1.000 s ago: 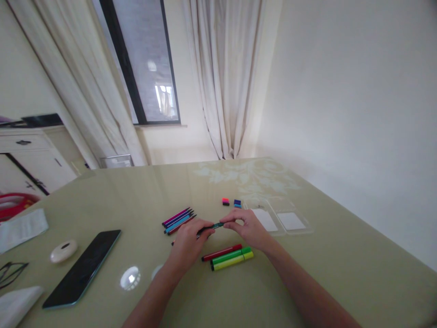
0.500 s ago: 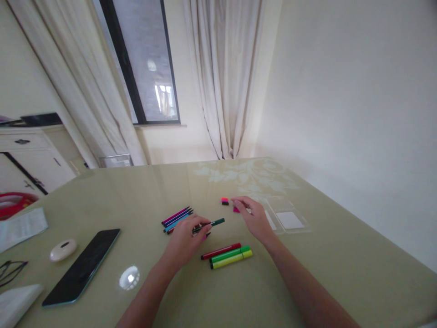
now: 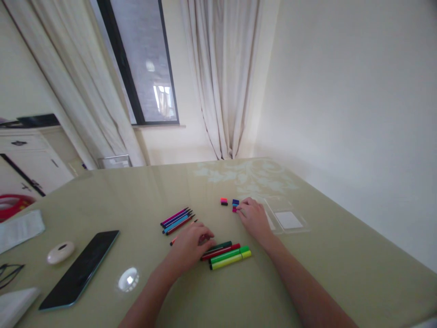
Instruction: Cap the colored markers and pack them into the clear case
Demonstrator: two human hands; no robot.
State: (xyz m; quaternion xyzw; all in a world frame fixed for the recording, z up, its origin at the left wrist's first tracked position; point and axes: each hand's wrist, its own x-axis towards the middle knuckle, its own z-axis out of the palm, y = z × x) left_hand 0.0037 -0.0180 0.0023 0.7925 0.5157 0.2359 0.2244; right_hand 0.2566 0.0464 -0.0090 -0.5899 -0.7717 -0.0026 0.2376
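- The left hand (image 3: 191, 246) is narrow, fingers curled in and thumb close to the index finger, at the near-left end of a dark green felt-tip marker (image 3: 221, 246); whether it grips that marker, I cannot tell.
- The dark green marker lies on the glossy table (image 3: 194, 291) at 3 o'clock from the left hand, topping a row of 4 with a red marker (image 3: 221, 252), a green marker (image 3: 229, 255) and a yellow-green marker (image 3: 228, 261).
- The right hand (image 3: 255, 219) is narrow, its fingertips at a magenta cap (image 3: 234, 210); I cannot tell whether they pinch it.
- That cap sits at 6 o'clock from a dark blue cap (image 3: 235, 201), with light blue between.
- At 9 o'clock from these, just beside, is a stack of 3 caps (image 3: 224, 201): orange, pink and black.
- At 11 o'clock from the left hand lie 4 uncapped markers (image 3: 178, 221), tips up and right; 1 orange-ended marker (image 3: 173, 241) is partly hidden behind that hand.
- At 3 o'clock from the right hand is a clear plastic case (image 3: 305, 227) with a white card (image 3: 288, 220).
- At 9 o'clock from the left hand, well apart, lies a smartphone (image 3: 80, 269).
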